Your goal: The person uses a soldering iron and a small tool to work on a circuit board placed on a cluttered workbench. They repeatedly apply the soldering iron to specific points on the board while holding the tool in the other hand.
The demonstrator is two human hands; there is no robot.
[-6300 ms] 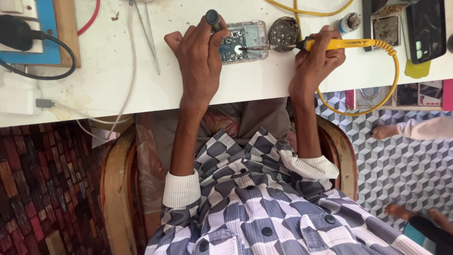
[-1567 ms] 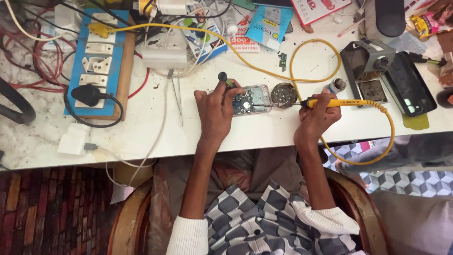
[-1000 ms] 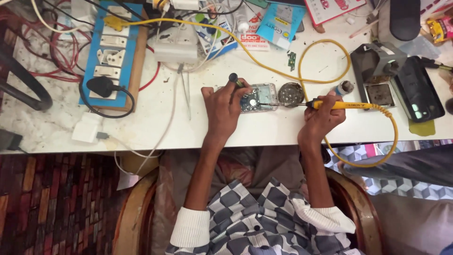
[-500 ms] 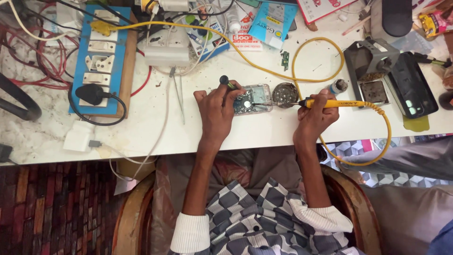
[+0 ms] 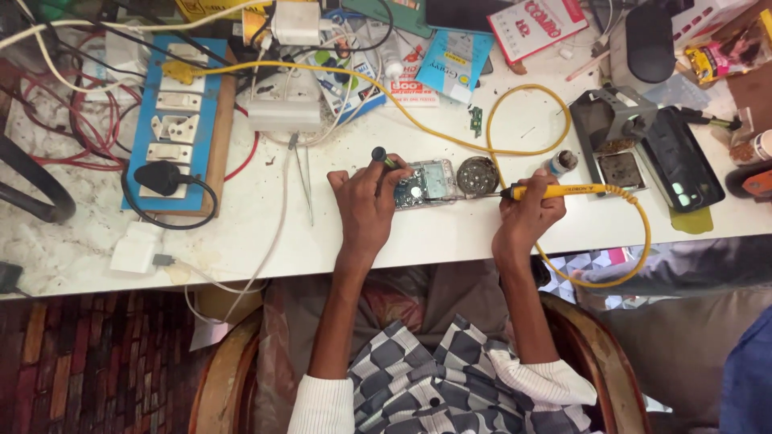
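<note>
On the white workbench [image 5: 450, 233] lies an opened phone with its circuit board [image 5: 428, 182] showing. My left hand [image 5: 366, 205] rests at the phone's left end and pinches a small dark-tipped tool [image 5: 381, 157] over the board. My right hand [image 5: 527, 217] grips a yellow soldering iron [image 5: 555, 191], its tip pointing left toward the phone. The iron's yellow cord [image 5: 635, 241] loops off the table's front edge and back up across the bench. A round metal tin [image 5: 476, 174] sits just right of the phone.
A blue switchboard on wood [image 5: 173, 128] with a black plug [image 5: 157, 178] stands at the left amid red and white wires. Tweezers [image 5: 304, 181] lie left of my hand. A soldering stand [image 5: 613, 120], a black phone [image 5: 679, 169], packets and a small bottle [image 5: 563, 163] crowd the right and back.
The view drifted a little between frames. Both hands stay at the phone, the left still on its tool and the right still on the soldering iron.
</note>
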